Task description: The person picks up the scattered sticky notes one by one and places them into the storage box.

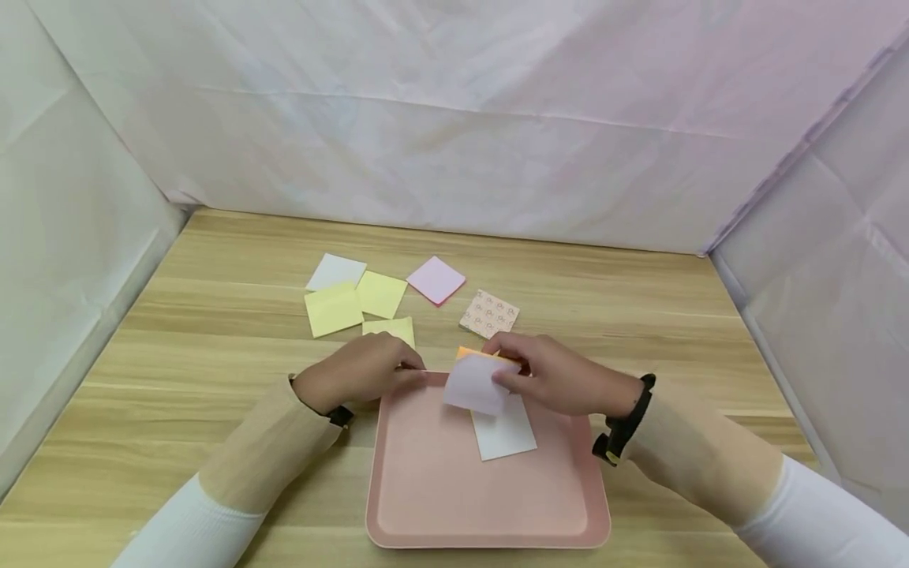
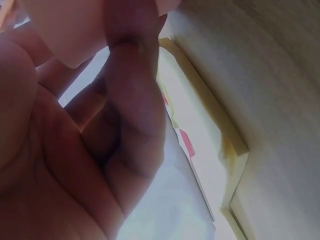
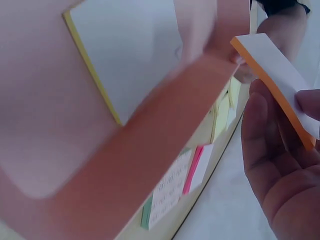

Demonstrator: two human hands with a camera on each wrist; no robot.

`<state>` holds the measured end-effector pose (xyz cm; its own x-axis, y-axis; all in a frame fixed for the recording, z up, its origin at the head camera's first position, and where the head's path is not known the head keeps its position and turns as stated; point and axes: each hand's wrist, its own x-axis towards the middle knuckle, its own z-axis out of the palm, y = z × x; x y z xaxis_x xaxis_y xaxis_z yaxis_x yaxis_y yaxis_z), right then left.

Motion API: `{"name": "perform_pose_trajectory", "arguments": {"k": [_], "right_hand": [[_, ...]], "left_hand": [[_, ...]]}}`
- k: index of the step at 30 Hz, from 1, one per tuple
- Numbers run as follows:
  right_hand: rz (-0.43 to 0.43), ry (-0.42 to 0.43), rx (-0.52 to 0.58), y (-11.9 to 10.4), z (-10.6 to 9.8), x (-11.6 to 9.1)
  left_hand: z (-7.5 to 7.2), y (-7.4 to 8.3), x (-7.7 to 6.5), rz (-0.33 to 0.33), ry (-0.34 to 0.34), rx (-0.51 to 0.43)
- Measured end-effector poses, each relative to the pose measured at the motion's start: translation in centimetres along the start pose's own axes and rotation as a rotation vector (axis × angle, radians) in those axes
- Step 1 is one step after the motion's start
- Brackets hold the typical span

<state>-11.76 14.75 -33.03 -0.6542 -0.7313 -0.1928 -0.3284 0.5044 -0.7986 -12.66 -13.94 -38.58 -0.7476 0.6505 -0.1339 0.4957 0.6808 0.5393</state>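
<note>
My right hand [image 1: 557, 375] pinches an orange sticky-note pad [image 1: 472, 386] between thumb and fingers, its pale backing turned up and its orange edge showing in the right wrist view. The pad is tilted over the far part of a pink tray [image 1: 426, 497]. Inside the tray lies another pad [image 1: 506, 434], white on top with a yellow edge seen from the right wrist. At the tray's far left corner my left hand [image 1: 369, 367] grips the rim with thumb and fingers. Just behind that hand, a yellow pad [image 1: 392, 328] is partly hidden by it.
Beyond the tray, two more yellow pads [image 1: 334, 310] lie beside a white pad [image 1: 335, 270]. A pink pad [image 1: 436, 278] and a patterned pad [image 1: 490, 313] are to their right. White cloth walls [image 1: 454, 158] enclose the wooden table [image 1: 177, 347] at the back and sides.
</note>
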Motion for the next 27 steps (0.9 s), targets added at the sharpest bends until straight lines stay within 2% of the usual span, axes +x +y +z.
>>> {"name": "perform_pose_trajectory", "arguments": {"k": [4, 12, 17, 22, 27], "right_hand": [[-0.029, -0.038, -0.017, -0.2, 0.9, 0.0], [-0.085, -0.124, -0.124, -0.3, 1.9, 0.2], [-0.049, -0.187, -0.148, -0.5, 2.3, 0.2], [0.012, -0.218, -0.255, -0.6, 3.1, 0.3], [-0.010, -0.241, -0.350, -0.6, 3.5, 0.7]], "left_hand": [[0.0, 0.0, 0.0, -0.007, -0.004, -0.003], [0.1, 0.0, 0.1, -0.019, -0.003, -0.014], [0.1, -0.1, 0.2, -0.016, -0.005, -0.007], [0.3, -0.3, 0.3, -0.015, -0.015, -0.005], [0.3, -0.4, 0.4, -0.012, -0.013, -0.010]]}}
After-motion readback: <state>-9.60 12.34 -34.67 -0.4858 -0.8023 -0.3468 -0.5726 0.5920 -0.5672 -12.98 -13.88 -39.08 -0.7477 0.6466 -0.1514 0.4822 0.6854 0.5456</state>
